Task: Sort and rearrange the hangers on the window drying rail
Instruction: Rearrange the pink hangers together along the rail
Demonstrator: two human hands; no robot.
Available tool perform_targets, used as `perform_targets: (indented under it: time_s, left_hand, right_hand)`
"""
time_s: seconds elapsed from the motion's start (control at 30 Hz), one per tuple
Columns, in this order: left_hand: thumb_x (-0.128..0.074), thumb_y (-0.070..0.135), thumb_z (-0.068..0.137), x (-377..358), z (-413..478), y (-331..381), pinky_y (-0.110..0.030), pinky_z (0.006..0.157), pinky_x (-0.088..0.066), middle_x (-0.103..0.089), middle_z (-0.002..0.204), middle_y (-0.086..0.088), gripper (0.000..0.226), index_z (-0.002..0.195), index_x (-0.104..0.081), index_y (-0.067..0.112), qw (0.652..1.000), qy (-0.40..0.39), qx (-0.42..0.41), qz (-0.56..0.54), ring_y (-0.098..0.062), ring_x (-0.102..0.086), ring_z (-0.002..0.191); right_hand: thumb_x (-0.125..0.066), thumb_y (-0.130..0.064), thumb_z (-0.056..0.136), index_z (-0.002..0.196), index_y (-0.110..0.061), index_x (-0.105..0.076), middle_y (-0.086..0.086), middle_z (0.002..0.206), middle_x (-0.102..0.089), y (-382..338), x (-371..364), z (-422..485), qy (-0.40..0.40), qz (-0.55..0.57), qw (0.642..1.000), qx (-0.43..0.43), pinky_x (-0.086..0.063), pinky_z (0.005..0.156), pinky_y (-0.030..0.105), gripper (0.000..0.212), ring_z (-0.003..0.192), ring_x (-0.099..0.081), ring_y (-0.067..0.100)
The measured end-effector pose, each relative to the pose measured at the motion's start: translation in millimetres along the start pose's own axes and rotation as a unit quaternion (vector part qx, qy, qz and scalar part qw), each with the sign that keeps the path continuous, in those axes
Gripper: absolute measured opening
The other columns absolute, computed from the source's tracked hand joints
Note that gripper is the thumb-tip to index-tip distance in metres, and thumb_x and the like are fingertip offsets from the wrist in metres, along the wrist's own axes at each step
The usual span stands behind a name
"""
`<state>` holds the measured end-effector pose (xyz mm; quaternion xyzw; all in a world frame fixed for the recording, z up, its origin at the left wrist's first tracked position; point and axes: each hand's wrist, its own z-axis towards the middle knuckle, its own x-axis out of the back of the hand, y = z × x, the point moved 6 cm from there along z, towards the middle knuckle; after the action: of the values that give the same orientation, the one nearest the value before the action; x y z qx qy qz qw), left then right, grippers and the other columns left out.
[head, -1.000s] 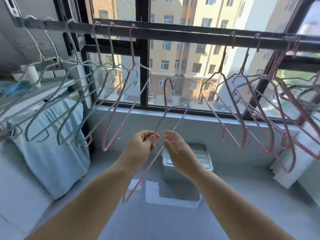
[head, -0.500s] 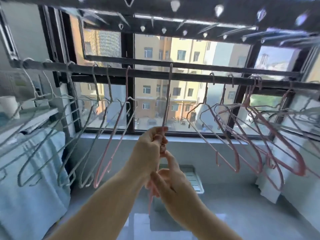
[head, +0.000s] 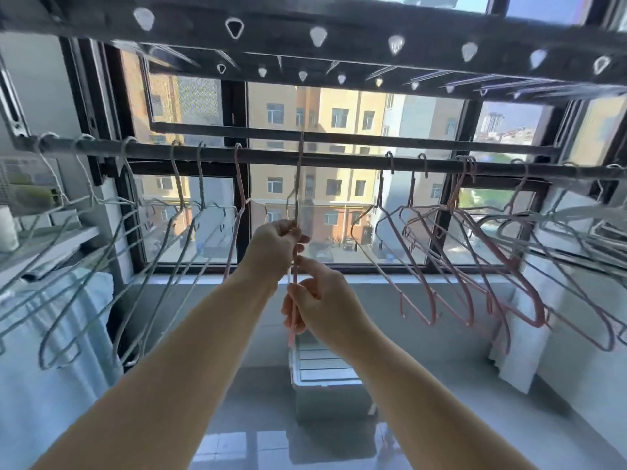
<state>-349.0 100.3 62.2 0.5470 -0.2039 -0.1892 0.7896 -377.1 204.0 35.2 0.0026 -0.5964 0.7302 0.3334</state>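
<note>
From the head camera, a dark drying rail (head: 339, 161) runs across a black-framed window (head: 237, 198), with yellow apartment blocks outside. Above it sits a dark rack (head: 339, 25) pierced with pale teardrop-shaped holes. Toward the rail's left end hang grey hangers (head: 101, 266), with one pink hanger (head: 237, 212) just right of them; toward its right end hangs a bunch of pink hangers (head: 451, 259), then more pale ones at the far right. A light blue cloth (head: 51, 334) drapes at the left, a white cloth (head: 522, 334) at the right, and a pale plastic bin (head: 325, 385) stands on the glossy tiled floor (head: 237, 446) below the sill.

Both bare arms reach forward and up to the rail's middle gap. The left hand (head: 274, 245) is closed, pinching the neck of a thin pink hanger (head: 298, 184) seen edge-on — its hook reaches up to the rail. The right hand (head: 322, 303), lower, grips the same hanger's lower part between curled fingers.
</note>
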Motion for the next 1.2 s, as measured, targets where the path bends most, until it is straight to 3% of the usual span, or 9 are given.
perform_targets:
  time_s: [0.2,0.33,0.5,0.63,0.7,0.77,0.87,1.1,1.2]
  left_hand:
    - [-0.042,0.011,0.093,-3,0,-18,-0.019,0.056,-0.044,-0.06,0.077,0.0,0.021,0.105,-0.058,0.004,1.0,0.022,0.02,0.003,-0.011,-0.056,0.068]
    - [-0.042,0.012,0.093,-5,-5,-21,-0.02,0.061,-0.045,-0.062,0.082,-0.001,0.025,0.114,-0.053,0.002,0.998,0.047,0.026,0.025,-0.012,-0.057,0.07]
    - [-0.056,0.014,0.086,-11,-29,4,-0.029,0.105,-0.029,-0.038,0.141,-0.008,0.061,0.138,-0.025,0.011,0.971,0.111,-0.065,0.2,-0.02,-0.036,0.128]
    - [-0.049,0.005,0.088,-62,-65,29,-0.022,0.109,-0.024,-0.037,0.141,0.007,0.058,0.138,-0.027,0.022,0.975,0.049,-0.177,0.126,-0.003,-0.032,0.127]
    - [-0.046,0.003,0.089,-94,-70,16,-0.027,0.11,-0.028,-0.039,0.141,0.003,0.055,0.138,-0.027,0.021,0.991,-0.034,-0.112,0.072,-0.006,-0.035,0.127]
    - [-0.045,0.008,0.091,-114,-72,-1,-0.026,0.108,-0.029,-0.04,0.141,-0.002,0.048,0.136,-0.029,0.018,0.995,-0.075,-0.049,0.047,-0.012,-0.038,0.126]
    - [-0.044,0.026,0.093,-121,-69,-22,0.003,0.077,-0.037,-0.05,0.132,-0.002,0.039,0.13,-0.037,0.016,0.995,-0.085,-0.016,0.041,-0.006,-0.048,0.107]
    - [-0.037,0.044,0.09,-119,-83,-39,0.006,0.065,-0.036,-0.058,0.106,0.019,0.045,0.128,-0.044,0.021,0.995,-0.09,-0.023,-0.024,0.023,-0.051,0.085]
    - [-0.034,0.043,0.09,-110,-91,-41,-0.009,0.08,-0.042,-0.064,0.093,0.019,0.032,0.11,-0.056,0.031,0.996,-0.059,-0.062,-0.032,0.007,-0.057,0.09]
  right_hand:
    - [-0.042,-0.011,0.096,0.138,-0.018,-0.035,0.006,0.074,-0.063,15,-7,0,-0.02,0.013,0.999,-0.046,-0.055,0.057,0.025,0.044,0.056,-0.06,0.012]
    - [-0.043,-0.023,0.096,0.134,-0.017,-0.041,0.009,0.108,-0.065,8,2,-8,-0.039,-0.18,0.983,-0.018,-0.052,0.087,0.037,0.038,0.094,-0.064,0.022]
    - [-0.06,-0.021,0.086,0.12,-0.022,-0.055,-0.003,0.122,-0.05,-40,87,-38,0.181,-0.297,0.926,0.146,-0.028,0.092,0.007,0.034,0.107,-0.044,0.006]
    - [-0.056,-0.019,0.088,0.139,-0.014,-0.026,0.007,0.139,-0.034,-13,128,-27,0.147,-0.38,0.913,-0.035,-0.028,0.105,0.029,0.06,0.129,-0.03,0.021]
    - [-0.054,-0.017,0.09,0.143,-0.013,-0.012,0.011,0.145,-0.028,10,123,-20,0.081,-0.354,0.924,-0.122,-0.033,0.106,0.037,0.068,0.131,-0.031,0.028]
    - [-0.044,-0.02,0.095,0.144,-0.014,-0.013,0.015,0.146,-0.03,31,117,-16,0.062,-0.241,0.954,-0.169,-0.049,0.083,0.036,0.058,0.118,-0.042,0.026]
    - [-0.037,-0.023,0.098,0.133,-0.009,-0.036,0.007,0.108,-0.056,42,118,-10,0.091,-0.14,0.975,-0.147,-0.034,0.053,0.018,0.038,0.084,-0.051,0.013]
    - [-0.054,-0.014,0.09,0.111,-0.013,-0.057,-0.002,0.084,-0.064,49,117,4,0.115,0.058,0.986,-0.108,-0.046,0.066,0.02,0.021,0.076,-0.059,0.008]
    - [-0.057,-0.011,0.088,0.099,-0.017,-0.058,0.0,0.08,-0.066,53,114,9,0.115,0.111,0.981,-0.111,-0.052,0.064,0.019,0.012,0.07,-0.062,0.008]
